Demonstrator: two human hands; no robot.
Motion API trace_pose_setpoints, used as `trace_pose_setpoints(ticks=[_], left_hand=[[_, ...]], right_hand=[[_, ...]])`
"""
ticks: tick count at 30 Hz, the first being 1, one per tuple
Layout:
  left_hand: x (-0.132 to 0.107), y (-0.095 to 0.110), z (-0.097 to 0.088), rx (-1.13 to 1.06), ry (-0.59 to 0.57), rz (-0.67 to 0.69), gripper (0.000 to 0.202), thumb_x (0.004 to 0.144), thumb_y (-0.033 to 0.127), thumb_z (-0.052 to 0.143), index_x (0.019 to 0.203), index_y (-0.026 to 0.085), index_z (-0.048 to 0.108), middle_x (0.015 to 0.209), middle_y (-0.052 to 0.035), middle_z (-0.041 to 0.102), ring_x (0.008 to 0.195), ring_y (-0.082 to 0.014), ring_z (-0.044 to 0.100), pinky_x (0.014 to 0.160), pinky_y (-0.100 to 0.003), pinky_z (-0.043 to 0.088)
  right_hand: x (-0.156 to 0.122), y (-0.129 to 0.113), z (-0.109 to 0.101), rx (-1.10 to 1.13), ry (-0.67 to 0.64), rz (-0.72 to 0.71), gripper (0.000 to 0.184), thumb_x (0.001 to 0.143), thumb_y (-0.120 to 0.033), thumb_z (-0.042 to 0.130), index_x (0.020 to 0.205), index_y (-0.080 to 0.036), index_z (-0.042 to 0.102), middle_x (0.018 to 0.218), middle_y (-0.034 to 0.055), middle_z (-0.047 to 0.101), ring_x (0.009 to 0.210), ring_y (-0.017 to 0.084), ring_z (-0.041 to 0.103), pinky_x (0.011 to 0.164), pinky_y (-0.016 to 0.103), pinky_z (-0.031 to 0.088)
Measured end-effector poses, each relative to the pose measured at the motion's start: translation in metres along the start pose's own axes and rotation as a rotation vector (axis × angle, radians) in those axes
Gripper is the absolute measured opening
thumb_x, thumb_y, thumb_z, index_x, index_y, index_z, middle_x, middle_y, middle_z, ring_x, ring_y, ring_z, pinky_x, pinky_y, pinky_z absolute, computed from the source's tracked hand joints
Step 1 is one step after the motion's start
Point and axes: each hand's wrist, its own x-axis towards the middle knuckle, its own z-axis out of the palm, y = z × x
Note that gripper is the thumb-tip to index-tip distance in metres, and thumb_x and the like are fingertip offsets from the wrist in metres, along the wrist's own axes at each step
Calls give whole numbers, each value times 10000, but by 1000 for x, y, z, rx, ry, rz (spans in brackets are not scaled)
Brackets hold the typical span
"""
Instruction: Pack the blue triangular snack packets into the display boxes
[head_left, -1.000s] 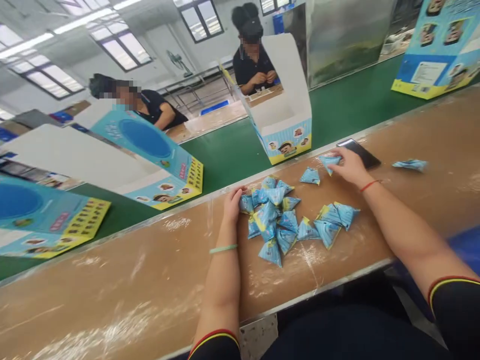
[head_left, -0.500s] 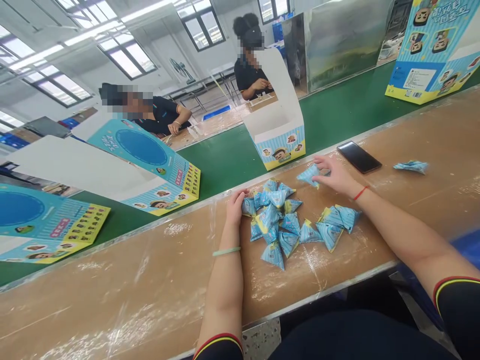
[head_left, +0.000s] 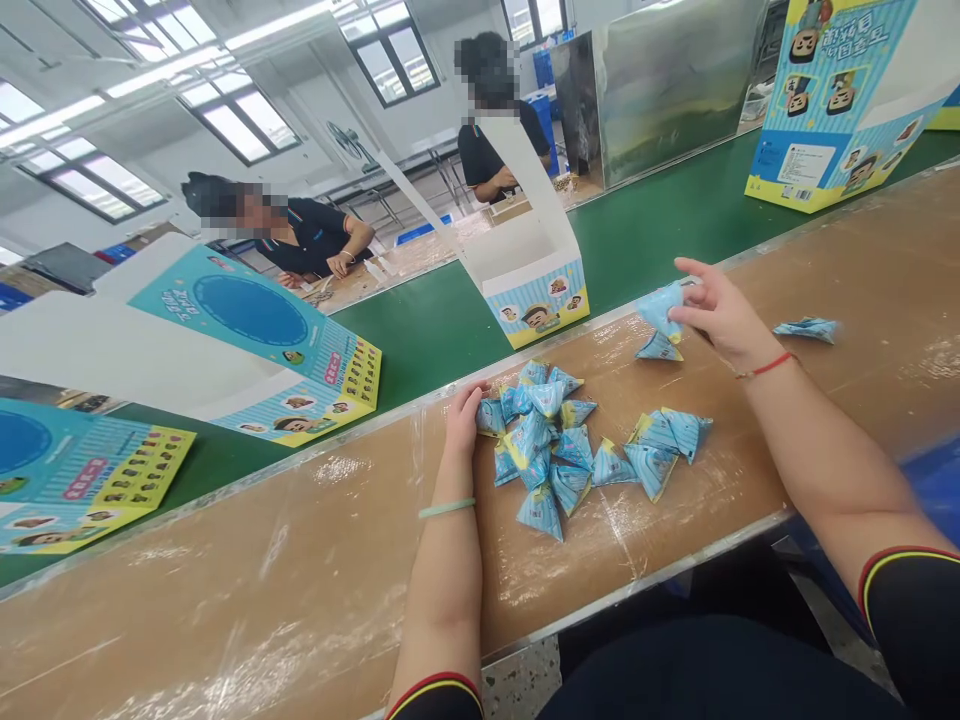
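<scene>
A heap of several small blue triangular packets (head_left: 559, 450) lies on the brown, film-covered bench (head_left: 300, 560). My left hand (head_left: 463, 420) rests at the heap's left edge, its fingers curled against the outermost packets. My right hand (head_left: 716, 312) is lifted above the bench to the right and pinches two blue packets (head_left: 660, 322), one hanging below the other. A single packet (head_left: 808, 327) lies apart farther right.
An open white display box (head_left: 529, 270) stands on the green conveyor belt (head_left: 675, 220) just behind the heap. Flat printed cartons (head_left: 247, 330) lie on the belt at left, and another printed box (head_left: 832, 110) stands at right. Two people work across the belt.
My right hand has risen off the bench with two blue packets in it and now covers the phone seen earlier. My left hand has stayed at the heap.
</scene>
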Motion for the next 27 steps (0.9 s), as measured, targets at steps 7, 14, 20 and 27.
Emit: trace_pose_setpoints(ticks=[7,14,20,27], left_hand=[[3,-4,0,-19,3,0,523,701,619,696,975,175,728,1039,-101,752,990,-275,685,918,-406,523],[1,-4,-1,-20,8,15,508,708,611,699,967,175,724,1046,-106,747,995,-273,683,922,-408,522],[1,-4,-2,-9,0,1,501,723,607,682,982,181,723,1059,-108,742,1016,-287,675,919,-415,516],[0,-4,-2,-10,-13,-11,528,710,629,686,995,186,721,1064,-107,743,1023,-294,674,918,-419,511]], right_hand=[[1,5,-15,-439,-411,-29,521,637,-681,778,787,-187,712,1228,139,657,1188,342,586,1081,499,445],[11,49,-7,-821,-585,69,543,738,-696,667,969,-230,821,1400,147,593,1357,417,496,1155,567,393],[13,45,-4,-596,-264,-98,712,935,-728,332,1144,-215,781,1183,135,669,1146,319,617,1050,484,473],[12,36,-5,-935,-272,-40,716,972,-669,280,1184,-199,776,1073,181,672,1068,356,614,972,547,461]])
